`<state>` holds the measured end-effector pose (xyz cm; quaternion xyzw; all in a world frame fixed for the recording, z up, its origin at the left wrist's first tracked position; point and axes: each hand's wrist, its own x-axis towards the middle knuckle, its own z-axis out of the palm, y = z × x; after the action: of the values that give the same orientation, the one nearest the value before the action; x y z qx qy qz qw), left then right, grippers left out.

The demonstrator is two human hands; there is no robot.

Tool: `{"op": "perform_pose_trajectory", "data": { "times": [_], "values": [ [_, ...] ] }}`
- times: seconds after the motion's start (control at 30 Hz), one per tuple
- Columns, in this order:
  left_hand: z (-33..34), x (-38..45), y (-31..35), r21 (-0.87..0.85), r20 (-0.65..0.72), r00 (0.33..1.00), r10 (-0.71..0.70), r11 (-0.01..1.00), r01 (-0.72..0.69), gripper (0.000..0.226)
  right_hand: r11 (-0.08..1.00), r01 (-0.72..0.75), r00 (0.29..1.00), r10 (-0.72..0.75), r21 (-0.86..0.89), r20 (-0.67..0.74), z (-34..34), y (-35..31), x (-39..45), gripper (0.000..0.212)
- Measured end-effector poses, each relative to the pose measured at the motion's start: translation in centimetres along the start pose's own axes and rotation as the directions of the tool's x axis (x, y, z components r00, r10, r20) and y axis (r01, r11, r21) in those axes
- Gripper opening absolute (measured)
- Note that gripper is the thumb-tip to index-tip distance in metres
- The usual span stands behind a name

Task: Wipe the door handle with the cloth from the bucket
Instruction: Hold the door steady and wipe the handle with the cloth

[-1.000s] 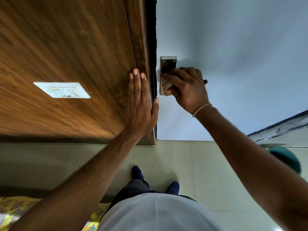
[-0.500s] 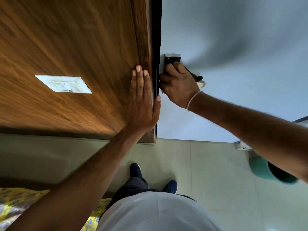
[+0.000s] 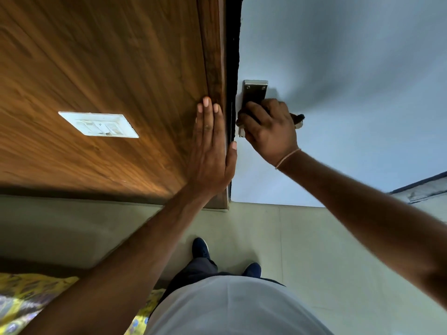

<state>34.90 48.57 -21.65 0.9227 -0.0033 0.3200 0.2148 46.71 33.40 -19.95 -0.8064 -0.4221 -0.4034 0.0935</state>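
A metal door handle plate (image 3: 255, 89) is fixed to the pale blue door (image 3: 350, 68) near its left edge. My right hand (image 3: 271, 129) is closed over the lower part of the plate and the handle, hiding the lever. A small bit of the cloth (image 3: 298, 120) sticks out past my knuckles on the right; the rest is under my fingers. My left hand (image 3: 210, 146) lies flat against the wooden frame (image 3: 212, 56) just left of the door's edge and holds nothing. The bucket is not in view.
A white switch plate (image 3: 99, 124) sits on the wood panel to the left. Pale floor tiles (image 3: 302, 238) lie below, with my dark blue shoes (image 3: 199, 247) on them. Yellow patterned fabric (image 3: 29, 293) shows at bottom left, a grey ledge (image 3: 425, 187) at right.
My right hand has slid a little down the plate, so more of its top shows. The view has shifted and the teal bucket at right has left the frame. My left hand stays put.
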Motion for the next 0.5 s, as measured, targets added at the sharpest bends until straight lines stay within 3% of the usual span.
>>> {"op": "perform_pose_trajectory", "data": {
  "times": [0.07, 0.17, 0.3, 0.4, 0.5],
  "values": [
    [-0.2, 0.0, 0.1, -0.006, 0.019, 1.000, 0.000, 1.000, 0.000, 0.073, 0.985, 0.171, 0.984, -0.171, 0.007, 0.055, 0.2, 1.2, 0.9, 0.018],
    [-0.3, 0.0, -0.2, 0.001, 0.024, 1.000, 0.003, 1.000, -0.003, 0.073, 0.919, 0.395, 0.902, -0.387, -0.005, 0.192, 0.2, 2.0, 2.8, 0.027],
    [-0.1, -0.2, 0.3, 0.006, 0.023, 0.999, -0.024, 1.000, 0.024, 0.073, 0.821, 0.566, 0.789, -0.514, -0.072, 0.335, -0.1, 1.5, 3.9, 0.036],
    [-0.1, -0.1, 0.6, -0.003, 0.020, 1.000, -0.024, 1.000, 0.024, 0.073, 0.859, 0.508, 0.842, -0.479, -0.065, 0.250, -0.2, 2.0, 2.7, 0.032],
    [-0.1, -0.1, 0.4, -0.003, 0.010, 1.000, -0.015, 1.000, 0.016, 0.073, 0.965, 0.261, 0.962, -0.258, -0.018, 0.088, -0.2, 2.1, 0.9, 0.023]
  ]
}}
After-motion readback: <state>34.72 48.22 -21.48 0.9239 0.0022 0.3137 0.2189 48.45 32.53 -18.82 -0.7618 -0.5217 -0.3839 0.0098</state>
